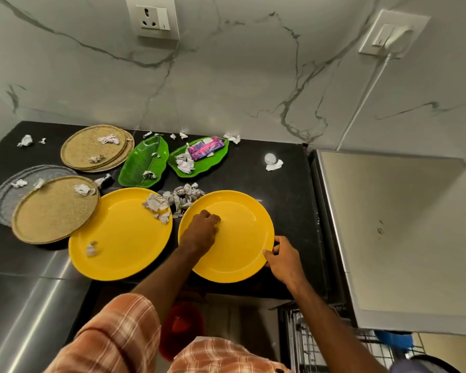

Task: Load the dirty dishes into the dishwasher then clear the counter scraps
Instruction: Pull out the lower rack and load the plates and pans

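Observation:
Two yellow plates lie on the black counter. The right yellow plate (pixel 240 238) is bare, and my right hand (pixel 283 261) grips its right rim. My left hand (pixel 201 230) rests on that plate's left part, fingers curled, perhaps on a small scrap; I cannot tell. The left yellow plate (pixel 119 235) carries crumpled paper scraps (pixel 156 204). Behind them lie two green leaf-shaped plates (pixel 145 162), (pixel 199 157), the right one holding a pink wrapper (pixel 205 148) and paper. Woven round mats (pixel 54 208), (pixel 96 148) and grey mats (pixel 3 195) sit to the left.
A heap of paper scraps (pixel 184 195) lies between the yellow plates. More scraps (pixel 273 161) dot the counter (pixel 285 189). A wire dishwasher rack (pixel 320 343) stands open at the lower right under a steel surface (pixel 401 224). A red bin (pixel 182 327) sits below the counter edge.

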Demonstrator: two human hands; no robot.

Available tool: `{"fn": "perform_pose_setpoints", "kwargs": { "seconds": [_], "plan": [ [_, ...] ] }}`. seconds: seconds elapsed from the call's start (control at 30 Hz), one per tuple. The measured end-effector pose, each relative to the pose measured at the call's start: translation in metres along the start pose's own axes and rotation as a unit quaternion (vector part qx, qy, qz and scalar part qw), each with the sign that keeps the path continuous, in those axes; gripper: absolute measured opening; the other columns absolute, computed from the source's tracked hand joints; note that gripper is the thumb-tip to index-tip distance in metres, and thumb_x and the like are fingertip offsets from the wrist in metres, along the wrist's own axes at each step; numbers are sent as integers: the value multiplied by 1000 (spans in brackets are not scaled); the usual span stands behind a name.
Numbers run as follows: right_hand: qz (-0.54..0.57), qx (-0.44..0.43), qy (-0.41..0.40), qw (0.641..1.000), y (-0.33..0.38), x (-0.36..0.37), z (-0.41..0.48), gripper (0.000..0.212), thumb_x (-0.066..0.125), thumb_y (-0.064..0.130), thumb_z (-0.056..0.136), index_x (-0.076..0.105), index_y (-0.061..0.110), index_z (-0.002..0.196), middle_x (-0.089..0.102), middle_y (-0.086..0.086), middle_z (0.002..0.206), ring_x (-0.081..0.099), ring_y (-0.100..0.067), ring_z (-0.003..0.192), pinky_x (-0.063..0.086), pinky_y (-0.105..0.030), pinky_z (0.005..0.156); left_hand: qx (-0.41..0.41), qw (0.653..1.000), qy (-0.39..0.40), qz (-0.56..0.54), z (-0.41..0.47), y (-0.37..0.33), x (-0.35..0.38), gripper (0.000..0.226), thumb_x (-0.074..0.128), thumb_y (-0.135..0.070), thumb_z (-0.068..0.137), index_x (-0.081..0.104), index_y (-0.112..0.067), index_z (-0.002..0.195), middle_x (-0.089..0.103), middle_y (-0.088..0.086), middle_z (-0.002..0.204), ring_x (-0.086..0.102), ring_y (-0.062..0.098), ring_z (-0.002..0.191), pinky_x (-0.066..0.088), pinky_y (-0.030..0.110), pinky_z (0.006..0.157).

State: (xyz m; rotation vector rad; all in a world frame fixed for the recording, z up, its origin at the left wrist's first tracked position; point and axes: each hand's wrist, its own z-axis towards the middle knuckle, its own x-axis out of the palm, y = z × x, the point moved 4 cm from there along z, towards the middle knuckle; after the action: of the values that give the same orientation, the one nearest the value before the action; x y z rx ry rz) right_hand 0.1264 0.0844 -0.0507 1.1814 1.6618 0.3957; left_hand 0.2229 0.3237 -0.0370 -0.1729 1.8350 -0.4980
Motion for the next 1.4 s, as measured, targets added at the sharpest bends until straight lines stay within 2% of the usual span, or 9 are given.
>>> {"fn": "perform_pose_setpoints", "kwargs": {
  "seconds": [0.13, 0.27, 0.4, 0.5, 0.63, 0.83, 1.07, 1.23, 1.4],
  "plan": [
    [19, 5, 11, 1000, -6, -4, -6, 42, 70, 20, 98, 53, 18, 136, 65, -2, 103, 73, -16, 82, 58, -26, 69, -14, 996, -62, -70, 13, -2, -11, 27, 52, -12, 102, 64, -16, 126, 63, 12, 123, 61, 31, 109, 49, 40, 88],
    [87, 1, 12, 996, -17, -15, -19, 35, 70, 18, 98, 57, 20, 130, 69, -4, 104, 75, -13, 79, 56, -18, 62, -110, 949, -218, -199, 11, 16, -38, 59, 65, -11, 96, 42, -4, 150, 46, 18, 150, 41, 35, 138, 32, 43, 113],
    [136, -24, 5, 990, -34, -35, -36, 34, 70, 18, 98, 58, 23, 129, 72, -2, 105, 74, -14, 91, 62, -25, 72, -68, 989, -87, -99, 7, 10, -22, 45, 64, -30, 98, 59, -6, 136, 63, 17, 133, 58, 36, 122, 46, 44, 99],
    [157, -32, -3, 987, -58, -63, -53, 32, 69, 20, 99, 58, 31, 128, 72, -1, 110, 73, -13, 96, 62, -29, 79, -59, 987, -60, -140, -4, -14, -13, 35, 63, -28, 99, 64, -10, 129, 70, 13, 121, 66, 30, 109, 52, 39, 85],
    [213, 5, -63, 975, -115, -116, -79, 29, 71, 22, 98, 65, 36, 122, 74, 0, 111, 71, -21, 106, 59, -47, 93, 1, 988, -29, -154, -12, -76, -4, 27, 68, -22, 96, 71, -16, 122, 75, 8, 107, 71, 23, 97, 48, 29, 78],
    [315, 61, -200, 926, -198, -193, -132, 26, 65, 10, 100, 69, 23, 122, 75, -8, 110, 71, -29, 99, 60, -46, 85, 108, 977, 38, -179, -37, -207, 33, 15, 68, -31, 96, 74, -23, 107, 67, -15, 85, 60, -5, 74, 41, 11, 61],
    [366, 110, -330, 863, -308, -255, -225, 29, 67, 16, 100, 70, 42, 114, 75, 0, 112, 72, -28, 104, 60, -50, 88, 223, 957, 155, -102, -74, -356, 119, 27, 68, -42, 94, 69, -26, 115, 68, -7, 95, 64, 11, 86, 45, 25, 72],
    [365, 145, -391, 832, -382, -272, -293, 24, 61, 13, 103, 72, 29, 116, 76, -5, 106, 73, -25, 97, 59, -45, 85, 325, 918, 227, 19, -109, -434, 192, 33, 66, -40, 95, 72, -14, 115, 61, 5, 93, 58, 20, 86, 39, 29, 75],
    [268, 234, -430, 830, -461, -263, -343, 14, 70, 22, 98, 79, 29, 107, 78, 10, 98, 73, -13, 91, 59, -35, 84, 412, 858, 282, 119, -145, -494, 266, 35, 56, -46, 93, 73, -21, 110, 56, 4, 90, 62, 27, 92, 33, 29, 71]
  ]
}}
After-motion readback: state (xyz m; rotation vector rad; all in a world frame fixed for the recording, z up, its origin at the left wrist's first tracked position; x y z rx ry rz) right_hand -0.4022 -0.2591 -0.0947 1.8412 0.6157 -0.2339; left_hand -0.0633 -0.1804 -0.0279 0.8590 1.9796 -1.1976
